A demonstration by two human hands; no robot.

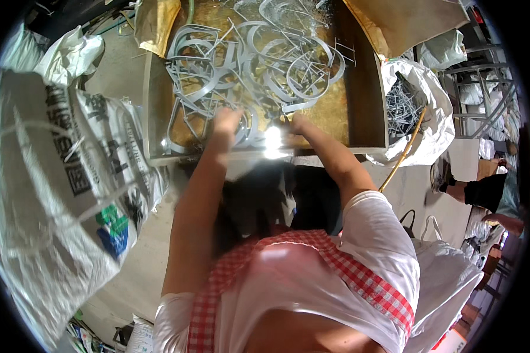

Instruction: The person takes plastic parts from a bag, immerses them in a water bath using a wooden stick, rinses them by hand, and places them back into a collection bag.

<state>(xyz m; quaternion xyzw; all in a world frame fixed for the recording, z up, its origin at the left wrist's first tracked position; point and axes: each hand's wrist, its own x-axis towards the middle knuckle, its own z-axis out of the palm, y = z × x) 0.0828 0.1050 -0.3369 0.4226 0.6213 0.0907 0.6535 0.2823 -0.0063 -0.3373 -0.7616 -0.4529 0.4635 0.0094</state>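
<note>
My left hand [227,120] reaches over the front part of a shallow tray [341,123], its fingers drawn together among grey plastic pieces. What they grip, if anything, is too blurred to make out. To its right, my right hand [298,123] is closed near the tray's front edge. A small dark thing shows at its fingertips, its kind unclear. Beyond both hands lies a tangle of grey curved strips and rings [312,73] with thin branching stems. More of these pieces [197,76] lie on the left side, partly over one another.
A white sack [430,132] of thin grey pieces stands right of the tray, with a wooden stick [403,153] leaning by it. Large white woven sacks [47,223] crowd the left. Another person's leg [456,191] shows at the right, near metal racks [483,97].
</note>
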